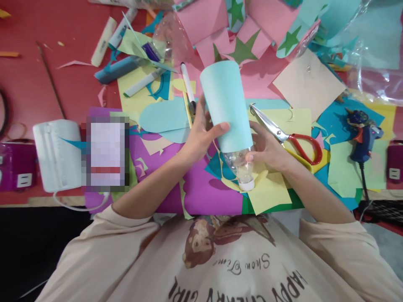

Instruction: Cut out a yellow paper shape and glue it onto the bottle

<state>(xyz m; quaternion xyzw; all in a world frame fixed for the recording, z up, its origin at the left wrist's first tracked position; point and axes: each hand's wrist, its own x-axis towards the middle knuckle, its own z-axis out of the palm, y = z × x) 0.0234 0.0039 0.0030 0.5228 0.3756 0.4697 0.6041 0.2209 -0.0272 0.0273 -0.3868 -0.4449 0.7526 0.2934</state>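
Observation:
A clear plastic bottle [237, 161] is wrapped in light blue paper [227, 105], its white cap pointing toward me. My left hand [206, 130] grips the wrapped part from the left, thumb lying on the paper. From the right, my right hand [266, 147] holds the bottle near the paper's lower edge, with its thumb on the bare plastic. Just beyond that hand lie red-handled scissors [283, 132]. A white marker with a black end [188, 88] rests beside my left fingers. Yellow paper scraps [270, 195] lie around the cap.
Pink paper with green stars [242, 46] spreads at the far side. A blue glue gun [365, 140] stands at right, its cord running toward me. Several markers [103, 42] lie at upper left. A white power bank-like box [57, 155] with a cable and a blurred-out phone-shaped object [107, 153] sit left.

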